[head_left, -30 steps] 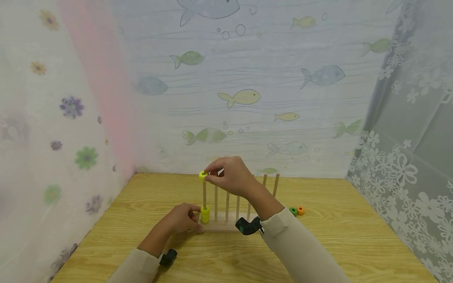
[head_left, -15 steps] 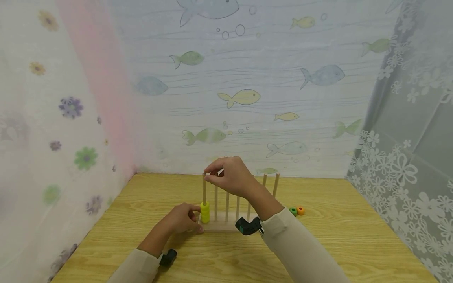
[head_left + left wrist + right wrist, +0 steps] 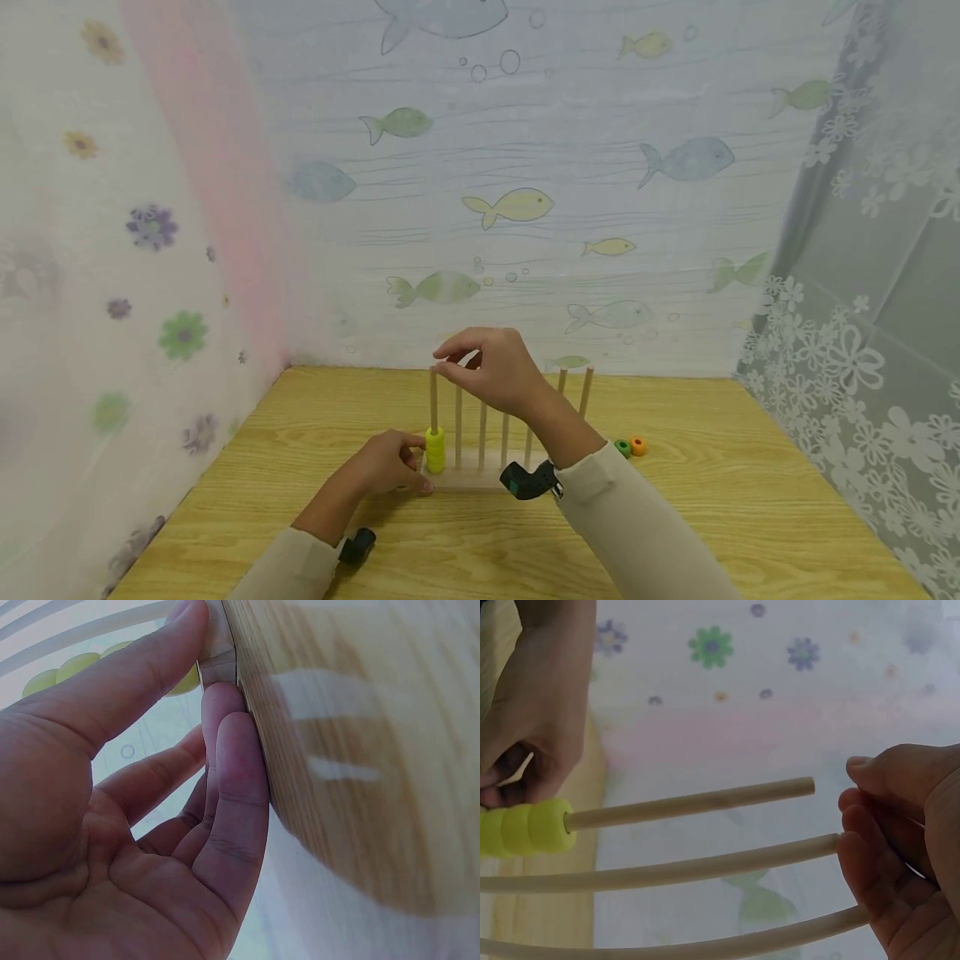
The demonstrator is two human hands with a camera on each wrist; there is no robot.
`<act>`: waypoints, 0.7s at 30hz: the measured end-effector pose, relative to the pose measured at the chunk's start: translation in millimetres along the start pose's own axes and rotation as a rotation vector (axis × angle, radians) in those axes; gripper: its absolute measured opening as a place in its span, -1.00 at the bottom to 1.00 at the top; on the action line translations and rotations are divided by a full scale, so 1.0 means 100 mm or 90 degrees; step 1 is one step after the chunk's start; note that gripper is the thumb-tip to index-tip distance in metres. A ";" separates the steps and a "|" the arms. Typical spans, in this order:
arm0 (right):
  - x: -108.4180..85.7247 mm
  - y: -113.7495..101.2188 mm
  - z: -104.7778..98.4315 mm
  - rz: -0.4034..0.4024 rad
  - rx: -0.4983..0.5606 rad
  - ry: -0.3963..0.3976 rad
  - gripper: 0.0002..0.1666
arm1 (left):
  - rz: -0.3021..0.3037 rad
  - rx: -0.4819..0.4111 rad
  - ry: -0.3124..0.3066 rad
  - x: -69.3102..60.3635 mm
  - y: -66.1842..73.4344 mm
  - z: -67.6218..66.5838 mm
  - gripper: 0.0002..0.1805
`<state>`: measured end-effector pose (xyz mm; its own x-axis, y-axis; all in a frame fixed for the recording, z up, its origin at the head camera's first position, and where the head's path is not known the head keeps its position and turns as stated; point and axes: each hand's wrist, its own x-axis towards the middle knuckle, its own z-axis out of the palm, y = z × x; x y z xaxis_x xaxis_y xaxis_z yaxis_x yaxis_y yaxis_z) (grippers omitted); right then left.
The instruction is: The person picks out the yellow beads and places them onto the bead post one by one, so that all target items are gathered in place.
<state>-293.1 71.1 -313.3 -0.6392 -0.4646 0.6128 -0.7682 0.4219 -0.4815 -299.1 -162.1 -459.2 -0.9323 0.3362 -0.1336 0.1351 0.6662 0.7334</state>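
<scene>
A pale wooden base (image 3: 468, 480) with a row of upright pegs stands on the table. Several yellow beads (image 3: 435, 451) are stacked at the bottom of its leftmost peg (image 3: 433, 400). My left hand (image 3: 388, 463) holds the base's left end; in the left wrist view the thumb and fingertips meet the wooden end block (image 3: 218, 666). Just above and right of the leftmost peg's top, my right hand (image 3: 495, 368) holds nothing. Seen from the right wrist, thumb and fingers of the right hand (image 3: 907, 847) are apart from that peg's tip (image 3: 806, 785).
To the right of the base, a green bead (image 3: 622, 448) and an orange bead (image 3: 638, 447) lie on the wood-grain table (image 3: 720, 517). Patterned curtains (image 3: 465, 167) hang behind and at both sides. My right forearm covers part of the base and some pegs.
A yellow bead that my right hand held at the leftmost peg's top has dropped onto the stack below. The right hand has risen slightly. My left hand stays in place.
</scene>
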 end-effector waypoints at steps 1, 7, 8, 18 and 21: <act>-0.01 -0.01 -0.01 -0.004 -0.006 0.003 -0.88 | -0.001 0.001 0.000 0.00 0.00 0.01 -0.15; -0.07 -0.05 -0.07 -0.006 -0.009 0.020 -0.88 | -0.005 0.012 0.004 -0.02 0.00 0.03 -0.14; -0.08 -0.06 -0.08 -0.006 -0.003 0.022 -0.88 | -0.005 0.014 0.005 -0.02 -0.01 0.03 -0.14; -0.24 0.00 -0.12 -0.025 0.005 0.036 -0.86 | -0.008 -0.004 -0.002 -0.02 -0.05 0.03 -0.13; -0.28 0.02 -0.17 -0.032 0.006 0.053 -0.86 | -0.002 -0.004 0.002 -0.01 -0.03 0.02 -0.13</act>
<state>-276.3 98.4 -321.3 -0.5957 -0.4187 0.6855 -0.7994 0.3927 -0.4548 -298.1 -162.9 -462.9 -0.9338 0.3318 -0.1341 0.1296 0.6627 0.7376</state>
